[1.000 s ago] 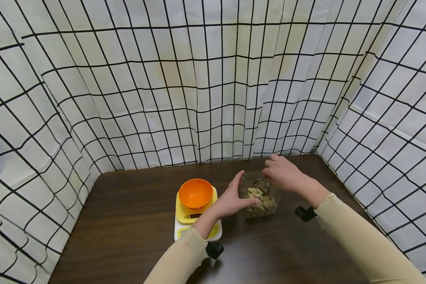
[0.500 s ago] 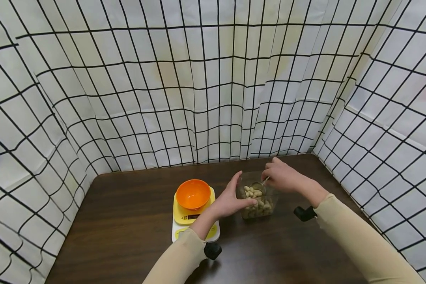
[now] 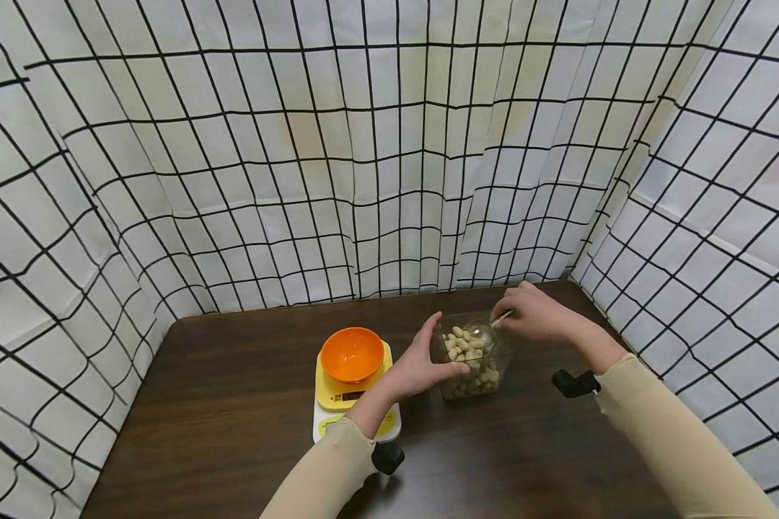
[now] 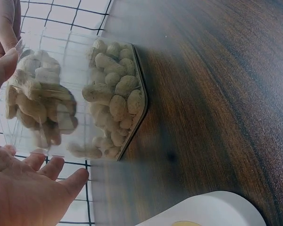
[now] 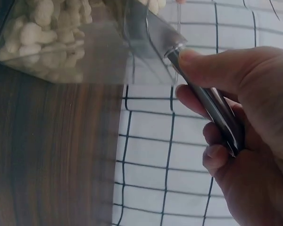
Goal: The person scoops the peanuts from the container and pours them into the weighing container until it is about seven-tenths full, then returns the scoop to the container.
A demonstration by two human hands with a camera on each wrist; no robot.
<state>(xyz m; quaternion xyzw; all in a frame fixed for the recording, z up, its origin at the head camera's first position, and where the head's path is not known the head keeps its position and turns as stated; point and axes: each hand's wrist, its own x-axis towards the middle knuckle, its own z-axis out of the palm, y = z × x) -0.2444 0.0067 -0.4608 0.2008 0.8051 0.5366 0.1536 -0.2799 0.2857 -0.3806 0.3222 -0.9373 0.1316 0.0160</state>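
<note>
A clear plastic container (image 5: 104, 68) of peanuts in their shells (image 4: 118, 89) stands on the table. My left hand (image 3: 422, 367) holds its left side, thumb toward the front and fingers spread along the back. At its right side, my right hand (image 3: 535, 310) grips the handle of a metal scoop (image 5: 153, 40), with the thumb laid along the neck. The scoop's rounded head sits inside the container next to the peanuts, and its handle slants up over the right rim. In the left wrist view, peanuts show through the wall in an upper cluster and a lower pile.
Left of the container, an orange bowl (image 3: 350, 357) sits on a yellow and white kitchen scale (image 3: 324, 389). My left forearm crosses over the scale's front right corner. White cloth with a black grid (image 3: 298, 216) encloses the dark wooden table (image 3: 234, 396) at the back and sides.
The right hand has shifted right, tilting the scoop so that its head and handle show more clearly. Peanuts inside have moved about. The left hand keeps its place on the container.
</note>
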